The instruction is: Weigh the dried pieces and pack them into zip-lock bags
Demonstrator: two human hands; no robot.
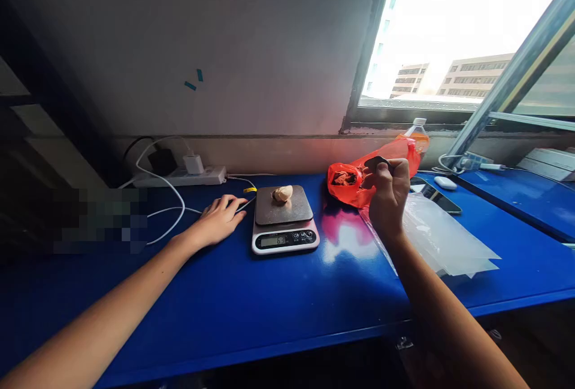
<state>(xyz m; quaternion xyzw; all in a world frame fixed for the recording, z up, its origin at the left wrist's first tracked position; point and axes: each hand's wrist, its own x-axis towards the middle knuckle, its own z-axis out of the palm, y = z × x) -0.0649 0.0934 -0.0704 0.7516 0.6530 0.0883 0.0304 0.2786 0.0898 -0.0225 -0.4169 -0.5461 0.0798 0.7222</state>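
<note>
My left hand (pixel 220 221) lies on the blue table with its fingers stretched out, beside a digital kitchen scale (pixel 284 214). Its fingertips are near a thin cable that runs by the scale's left edge. On the steel plate sits a small heap of pale, chip-like pieces (pixel 283 193); the display seems to read 63, though a decimal point is hard to make out. Raised to the right, my right hand (pixel 390 194) pinches a dark, flat piece (pixel 376 163). Behind that hand is an open red plastic bag (pixel 363 198) with brownish pieces (pixel 345 178) inside.
A white power strip (pixel 179 177) with plugs and looping white cables stands along the wall. Clear plastic bags (pixel 442 236), a phone (pixel 442 197) and a white earbud case (pixel 445 182) lie at the right. A bottle (pixel 419 134) stands behind the red bag, below the window.
</note>
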